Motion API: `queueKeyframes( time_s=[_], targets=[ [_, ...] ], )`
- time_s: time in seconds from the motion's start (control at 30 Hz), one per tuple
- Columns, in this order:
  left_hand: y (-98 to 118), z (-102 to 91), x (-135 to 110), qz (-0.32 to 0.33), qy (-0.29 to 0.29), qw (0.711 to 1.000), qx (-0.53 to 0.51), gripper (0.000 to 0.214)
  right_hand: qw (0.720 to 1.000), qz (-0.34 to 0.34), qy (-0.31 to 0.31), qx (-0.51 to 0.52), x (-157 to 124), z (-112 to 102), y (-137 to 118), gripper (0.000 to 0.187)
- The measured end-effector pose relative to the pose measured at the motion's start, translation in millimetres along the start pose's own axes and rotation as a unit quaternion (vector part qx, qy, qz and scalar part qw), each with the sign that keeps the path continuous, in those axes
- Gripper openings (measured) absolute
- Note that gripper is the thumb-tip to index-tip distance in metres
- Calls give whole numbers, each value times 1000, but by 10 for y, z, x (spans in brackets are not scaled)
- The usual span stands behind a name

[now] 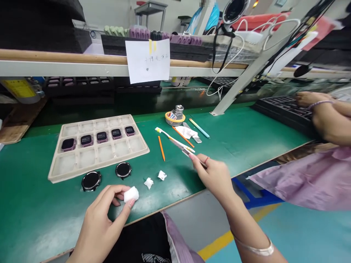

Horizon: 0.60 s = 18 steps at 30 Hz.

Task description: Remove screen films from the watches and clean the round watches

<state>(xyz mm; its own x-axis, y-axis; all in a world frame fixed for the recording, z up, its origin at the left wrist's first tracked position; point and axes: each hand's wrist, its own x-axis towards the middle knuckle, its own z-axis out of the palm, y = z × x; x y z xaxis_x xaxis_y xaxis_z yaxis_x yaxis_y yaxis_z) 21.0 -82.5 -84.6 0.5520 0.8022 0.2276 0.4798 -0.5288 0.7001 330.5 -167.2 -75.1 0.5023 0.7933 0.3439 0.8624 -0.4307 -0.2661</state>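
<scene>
My left hand pinches a folded white wad, which looks like cloth or cotton, over the table's front edge. In my right hand is a pair of metal tweezers, pointing left and away from me above a white toothbrush. Two small crumpled white scraps lie between my hands. Beyond my left hand are two round black watches, lying face up. A pale plastic tray behind them holds several square purple-rimmed watches in its middle row.
Orange sticks, a light-blue pen, a white tissue and a metal-topped bottle in a yellow-rimmed dish lie farther back. A slanted post rises behind. At right, another person's hands are over a black tray.
</scene>
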Motion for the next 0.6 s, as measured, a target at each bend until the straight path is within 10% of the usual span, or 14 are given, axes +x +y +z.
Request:
queueKeyframes(
  time_s=[0.33, 0.6],
  targets=[
    [-38, -25, -29, 14, 21, 998, 59, 20, 991, -39, -73, -107, 638, -3, 51, 69],
    [150, 146, 160, 164, 54, 972, 161, 30, 997, -50, -47, -41, 876, 194, 24, 26]
  ],
)
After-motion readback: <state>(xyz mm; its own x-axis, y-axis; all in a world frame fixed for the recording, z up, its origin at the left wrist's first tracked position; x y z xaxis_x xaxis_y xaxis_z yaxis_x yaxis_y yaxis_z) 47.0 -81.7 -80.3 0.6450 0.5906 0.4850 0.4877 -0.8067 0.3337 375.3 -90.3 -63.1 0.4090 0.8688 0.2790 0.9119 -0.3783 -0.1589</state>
